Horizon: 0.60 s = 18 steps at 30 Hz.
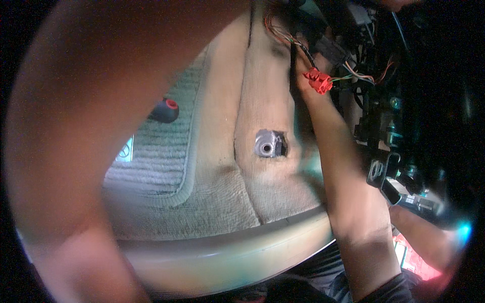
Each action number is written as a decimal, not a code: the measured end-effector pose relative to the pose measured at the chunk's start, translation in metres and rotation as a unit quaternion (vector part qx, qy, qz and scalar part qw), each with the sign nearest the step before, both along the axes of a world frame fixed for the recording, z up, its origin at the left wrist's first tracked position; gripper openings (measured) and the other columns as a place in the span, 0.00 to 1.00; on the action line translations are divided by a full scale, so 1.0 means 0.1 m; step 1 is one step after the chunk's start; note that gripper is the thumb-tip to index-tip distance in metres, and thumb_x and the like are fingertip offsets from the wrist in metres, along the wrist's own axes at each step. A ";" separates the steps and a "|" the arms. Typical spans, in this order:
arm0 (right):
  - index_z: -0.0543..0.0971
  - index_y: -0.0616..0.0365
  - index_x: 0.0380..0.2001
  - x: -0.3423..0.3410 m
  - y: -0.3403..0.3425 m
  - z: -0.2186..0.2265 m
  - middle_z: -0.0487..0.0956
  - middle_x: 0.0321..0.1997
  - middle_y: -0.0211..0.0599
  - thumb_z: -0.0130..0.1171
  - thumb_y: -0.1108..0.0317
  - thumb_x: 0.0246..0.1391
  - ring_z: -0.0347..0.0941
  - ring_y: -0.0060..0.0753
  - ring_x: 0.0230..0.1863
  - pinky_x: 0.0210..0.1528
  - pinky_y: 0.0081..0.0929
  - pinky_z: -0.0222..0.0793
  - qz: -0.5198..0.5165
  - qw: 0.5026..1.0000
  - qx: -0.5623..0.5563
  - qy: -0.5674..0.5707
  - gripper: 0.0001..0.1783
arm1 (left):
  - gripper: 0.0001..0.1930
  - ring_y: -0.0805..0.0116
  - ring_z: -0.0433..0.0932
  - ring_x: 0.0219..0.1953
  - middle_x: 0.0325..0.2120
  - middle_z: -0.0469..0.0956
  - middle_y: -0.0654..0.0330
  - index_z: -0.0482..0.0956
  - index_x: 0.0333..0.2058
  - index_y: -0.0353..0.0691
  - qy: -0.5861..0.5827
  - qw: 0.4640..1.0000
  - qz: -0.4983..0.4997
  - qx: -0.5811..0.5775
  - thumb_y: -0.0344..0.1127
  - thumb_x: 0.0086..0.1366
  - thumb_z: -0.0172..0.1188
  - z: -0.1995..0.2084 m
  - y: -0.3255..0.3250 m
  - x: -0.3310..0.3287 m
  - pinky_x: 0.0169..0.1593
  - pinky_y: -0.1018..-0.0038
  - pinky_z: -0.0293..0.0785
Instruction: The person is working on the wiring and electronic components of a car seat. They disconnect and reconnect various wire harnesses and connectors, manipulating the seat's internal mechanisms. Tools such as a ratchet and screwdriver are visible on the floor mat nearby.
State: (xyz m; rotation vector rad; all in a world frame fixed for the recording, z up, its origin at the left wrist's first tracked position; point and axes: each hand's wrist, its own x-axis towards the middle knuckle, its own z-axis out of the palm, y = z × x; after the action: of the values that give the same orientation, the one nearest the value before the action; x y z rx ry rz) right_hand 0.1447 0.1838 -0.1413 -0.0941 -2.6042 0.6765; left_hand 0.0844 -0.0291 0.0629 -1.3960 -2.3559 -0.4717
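My left arm [76, 151], large and blurred, arches up the left side and over to the top edge. Its hand is beyond the picture. From the lower right my right forearm [348, 166] reaches up into the dark space under the dashboard. Only a dim part of my right hand [303, 58] shows behind hanging wires, and its fingers are hidden. A red plug connector [319, 81] hangs in front of that wrist. Thin coloured wires [356, 73] run from it, and another wire bundle [283, 33] loops down from above.
A ribbed floor mat [151, 174] lies on beige carpet [217, 209], with a black, red-ended tool handle [166, 110] on it. A metal plate with a round hole [266, 147] shows through a carpet cutout. The door sill [227, 262] curves below. Another forearm [422, 235] is at right.
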 end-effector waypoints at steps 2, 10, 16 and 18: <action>0.71 0.47 0.64 -0.05 -0.10 0.01 0.69 0.66 0.54 0.58 0.53 0.61 0.71 0.57 0.60 0.65 0.46 0.67 0.044 0.998 -0.038 0.039 0.29 | 0.12 0.52 0.84 0.44 0.38 0.84 0.48 0.86 0.38 0.36 -0.007 1.000 -0.005 0.014 0.30 0.55 0.62 0.02 0.06 -0.04 0.46 0.60 0.81; 0.70 0.51 0.66 0.27 -0.90 0.44 0.64 0.70 0.56 0.63 0.56 0.59 0.62 0.60 0.68 0.70 0.49 0.57 0.170 0.984 0.059 0.000 0.33 | 0.13 0.47 0.84 0.43 0.34 0.84 0.42 0.85 0.37 0.32 -0.084 0.990 0.009 0.110 0.27 0.52 0.61 -0.25 0.31 -0.49 0.47 0.58 0.80; 0.65 0.58 0.69 0.65 -0.87 0.60 0.55 0.76 0.55 0.50 0.51 0.69 0.49 0.59 0.76 0.77 0.42 0.45 0.093 0.981 0.103 -0.139 0.32 | 0.14 0.47 0.83 0.45 0.37 0.83 0.42 0.84 0.39 0.34 -0.149 0.986 0.000 0.070 0.26 0.52 0.59 -0.35 0.26 -0.55 0.47 0.57 0.80; 0.71 0.62 0.63 0.78 -0.89 0.65 0.66 0.70 0.55 0.53 0.52 0.68 0.62 0.50 0.70 0.72 0.38 0.55 0.062 0.972 0.196 -0.117 0.29 | 0.15 0.49 0.83 0.43 0.37 0.83 0.43 0.84 0.40 0.33 -0.162 0.985 -0.001 0.061 0.26 0.52 0.60 -0.57 0.24 -0.72 0.46 0.59 0.79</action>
State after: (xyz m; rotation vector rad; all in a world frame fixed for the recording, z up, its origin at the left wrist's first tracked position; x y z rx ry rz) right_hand 0.2231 0.0946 -0.0759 0.1206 -2.9385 0.1860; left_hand 0.0120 -0.0056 0.0056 -1.3514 -2.5228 -0.8865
